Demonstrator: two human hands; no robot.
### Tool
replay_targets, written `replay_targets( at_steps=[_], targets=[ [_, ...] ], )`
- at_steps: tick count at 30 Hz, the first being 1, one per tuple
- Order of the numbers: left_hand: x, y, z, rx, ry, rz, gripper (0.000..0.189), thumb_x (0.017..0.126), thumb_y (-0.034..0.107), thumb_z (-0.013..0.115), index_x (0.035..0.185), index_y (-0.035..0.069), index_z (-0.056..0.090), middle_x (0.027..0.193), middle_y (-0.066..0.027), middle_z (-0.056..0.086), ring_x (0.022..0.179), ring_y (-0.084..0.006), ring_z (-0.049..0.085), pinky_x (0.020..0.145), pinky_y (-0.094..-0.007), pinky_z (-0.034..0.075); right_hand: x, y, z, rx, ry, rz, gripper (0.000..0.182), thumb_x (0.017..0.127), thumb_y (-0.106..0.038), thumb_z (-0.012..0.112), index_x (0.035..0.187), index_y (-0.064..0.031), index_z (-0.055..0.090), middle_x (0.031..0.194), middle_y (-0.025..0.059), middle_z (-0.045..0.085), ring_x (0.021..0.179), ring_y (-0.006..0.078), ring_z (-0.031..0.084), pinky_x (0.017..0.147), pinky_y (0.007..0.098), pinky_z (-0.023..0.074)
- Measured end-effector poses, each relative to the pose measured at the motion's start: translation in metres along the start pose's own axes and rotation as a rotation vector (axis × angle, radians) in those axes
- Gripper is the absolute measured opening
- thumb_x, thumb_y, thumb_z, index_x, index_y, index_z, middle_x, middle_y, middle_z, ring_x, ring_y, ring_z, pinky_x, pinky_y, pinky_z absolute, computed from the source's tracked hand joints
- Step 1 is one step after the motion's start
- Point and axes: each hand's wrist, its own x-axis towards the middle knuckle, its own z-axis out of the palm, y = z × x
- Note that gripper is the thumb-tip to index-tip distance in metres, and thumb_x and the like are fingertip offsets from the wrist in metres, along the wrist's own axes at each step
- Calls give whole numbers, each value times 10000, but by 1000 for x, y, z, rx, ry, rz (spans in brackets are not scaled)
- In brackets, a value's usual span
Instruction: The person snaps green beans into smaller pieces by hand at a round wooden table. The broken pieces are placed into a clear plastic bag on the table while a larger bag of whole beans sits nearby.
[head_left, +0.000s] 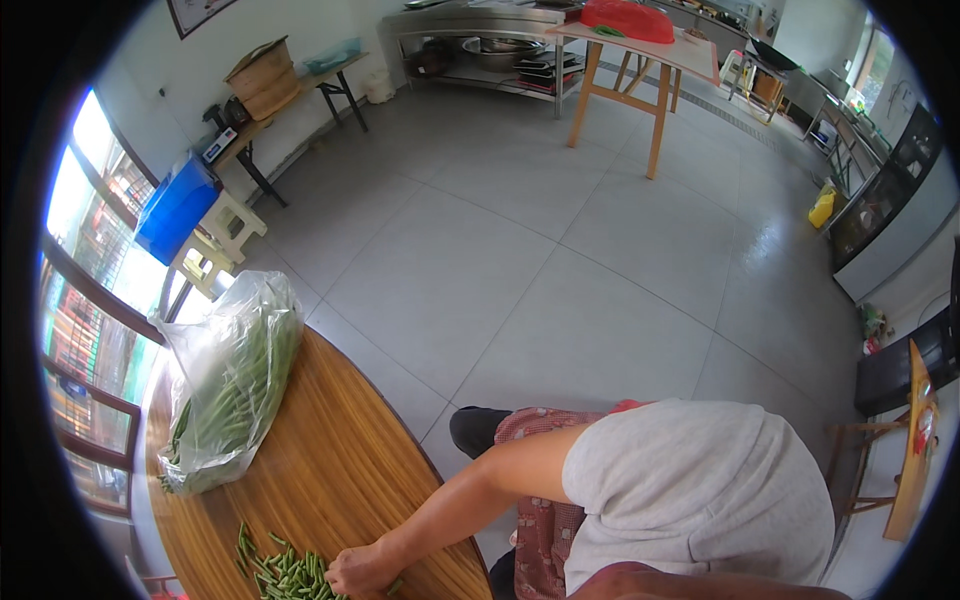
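Observation:
My right hand (364, 570) rests low over a round wooden table (360, 442), its fingers curled at the edge of a heap of short cut green bean pieces (292, 574). Whether a piece is pinched in the fingers is hidden. One loose piece lies just beyond the wrist side of the hand. Farther back on the table stands a clear plastic bag (240, 375) full of long whole green beans. My left hand is out of view; only part of that arm shows along the bottom edge.
Tiled floor (510, 247) stretches past the table. A blue bin (176, 210) sits on plastic stools (232, 225) by the windows. A wooden-legged table (652, 82) at the back bears a red plastic basin (630, 21). A glass-fronted cabinet (885, 187) stands at right.

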Motion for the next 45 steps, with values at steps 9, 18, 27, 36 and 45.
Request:
replay_targets(
  at_steps=[9,18,27,36,45],
  targets=[
    [4,-2,0,31,38,40,215,782,260,536,656,115,441,528,0,385,473,-99,357,447,-224,364,-3,-10,-21,958,259,16,213,825,-53,445,1030,-44,501,855,114,559,741,234,545,611,328,453],
    [-8,2,-1,55,54,140,235,782,271,531,634,119,429,512,13,363,460,-94,337,435,-218,346,-3,-5,-9,753,583,37,36,642,-56,512,672,-43,527,616,98,534,586,265,530,517,342,422],
    [-19,12,-8,108,104,323,257,781,281,526,612,123,416,497,26,341,447,-90,317,422,-212,328,-37,-23,-23,438,302,-93,70,590,-151,577,568,-87,560,665,84,531,671,278,517,562,371,423],
    [-47,-8,41,494,271,384,334,764,437,514,603,165,406,487,31,298,429,-92,247,396,-217,264,-61,-28,1,422,363,51,43,634,-60,543,671,-42,528,720,88,515,728,276,507,618,347,423],
    [-30,-4,26,587,86,114,233,777,328,545,690,128,463,523,-7,416,419,-112,329,375,-233,322,-57,-16,-16,968,661,606,114,703,-18,563,796,-7,497,705,76,527,684,164,539,605,270,427]
  ],
)
